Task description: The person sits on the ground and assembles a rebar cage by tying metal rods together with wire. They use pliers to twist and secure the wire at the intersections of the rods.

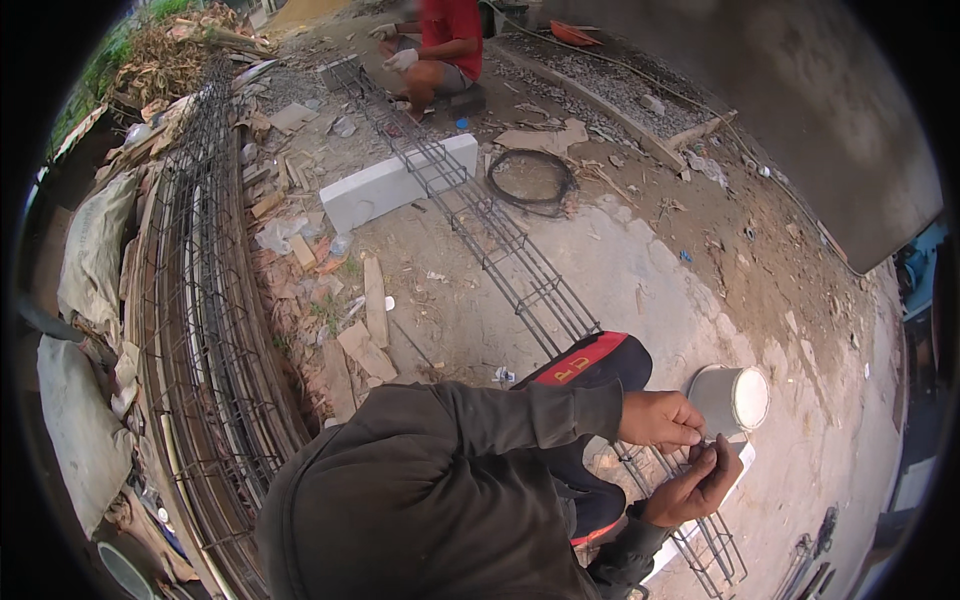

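Observation:
My left hand [660, 418] and my right hand [692, 490] are close together, just above a long rebar cage [520, 265] of thin rods and square ties. On the left hand, thumb and fingers are pinched together. My right hand's fingers are curled, palm turned up, thumb meeting the fingertips. Anything between the fingers is too small to make out. The cage runs from the far end, passes under my dark-trousered leg and comes out below my hands. Beside the left hand is a grey bucket-like container [712, 393] with a whitish round end.
A white block [400, 185] props up the cage farther off, near a coil of black wire [532, 182]. Beyond, a gloved person in a red shirt [450, 30] squats by the cage. More rebar cages [200, 270] are stacked at left; tools [812, 560] lie lower right.

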Demonstrator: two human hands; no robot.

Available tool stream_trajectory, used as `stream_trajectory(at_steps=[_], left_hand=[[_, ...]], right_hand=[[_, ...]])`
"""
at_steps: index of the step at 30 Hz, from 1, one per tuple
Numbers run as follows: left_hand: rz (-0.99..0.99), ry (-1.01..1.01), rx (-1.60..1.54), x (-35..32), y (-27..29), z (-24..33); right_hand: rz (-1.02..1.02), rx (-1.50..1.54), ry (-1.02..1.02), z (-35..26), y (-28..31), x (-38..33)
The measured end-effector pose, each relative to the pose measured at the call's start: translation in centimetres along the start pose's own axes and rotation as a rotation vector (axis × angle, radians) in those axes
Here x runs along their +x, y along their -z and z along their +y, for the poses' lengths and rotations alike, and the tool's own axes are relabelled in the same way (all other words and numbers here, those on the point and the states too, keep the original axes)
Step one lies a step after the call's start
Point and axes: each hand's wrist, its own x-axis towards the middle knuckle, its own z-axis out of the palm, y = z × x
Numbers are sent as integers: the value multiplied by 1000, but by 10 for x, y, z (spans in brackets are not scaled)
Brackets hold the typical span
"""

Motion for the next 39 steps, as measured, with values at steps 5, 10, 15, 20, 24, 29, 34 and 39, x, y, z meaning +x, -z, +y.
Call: stream_trajectory(at_steps=[5, 10, 15, 20, 24, 29, 34, 39], left_hand=[[283, -176, -450, 25, -4, 46], [638, -423, -360, 30, 60, 101], [960, -582, -310, -34, 125, 134], [1000, -419, -318, -32, 85, 85], [821, -241, -392, -15, 13, 26], [554, -168, -632, 14, -41, 56], [579, -131, -606, 15, 9, 41], [452, -57, -686, 7, -8, 45]], right_hand=[[-265, 564, -349, -6, -39, -8], [-742, 175, -411, 14, -22, -41], [-395, -533, 2, 55, 39, -43], [-662, -505, -48, 12, 84, -19], [-250, -568, 93, -61, 41, 4], [-231, 46, -276, -58, -15, -26], [-295, -178, 104, -54, -5, -38], [-159, -292, 139, -36, 5, 4]])
